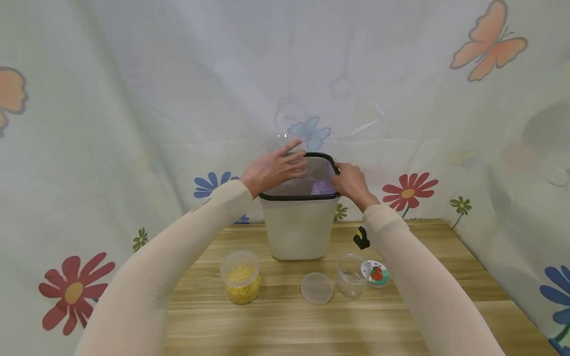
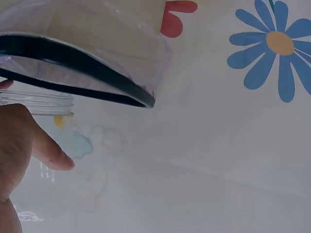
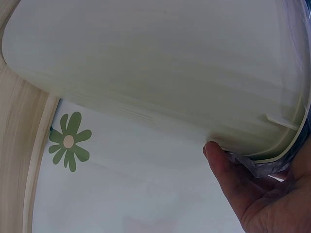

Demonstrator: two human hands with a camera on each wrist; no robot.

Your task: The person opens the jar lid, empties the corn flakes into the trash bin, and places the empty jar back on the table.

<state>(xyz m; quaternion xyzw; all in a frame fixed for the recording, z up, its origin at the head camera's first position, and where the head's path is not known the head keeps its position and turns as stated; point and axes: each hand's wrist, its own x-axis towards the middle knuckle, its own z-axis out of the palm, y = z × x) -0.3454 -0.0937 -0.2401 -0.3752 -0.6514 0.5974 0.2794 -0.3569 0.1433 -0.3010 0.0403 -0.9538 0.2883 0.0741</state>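
Observation:
A whitish waste bin [image 1: 300,227] with a black rim and a purple bag [image 1: 322,188] inside stands upright near the back of the table. Over its opening, my left hand [image 1: 278,170] holds a clear jar [image 2: 53,194] with the threaded mouth towards the bin. In the left wrist view, a yellow speck shows by the jar's mouth. My right hand [image 1: 349,182] grips the bin's rim at the right side. Its thumb [image 3: 218,167] presses the outer wall in the right wrist view, and crumpled bag film shows by the fingers.
On the wooden table [image 1: 276,329] stand a clear tub of yellow pieces [image 1: 242,289], a translucent lid [image 1: 317,288] and a clear jar [image 1: 349,284]. A round lid with a tomato picture [image 1: 378,274] and a black-and-yellow object [image 1: 361,238] lie by the right forearm. A printed curtain [image 1: 213,113] hangs behind.

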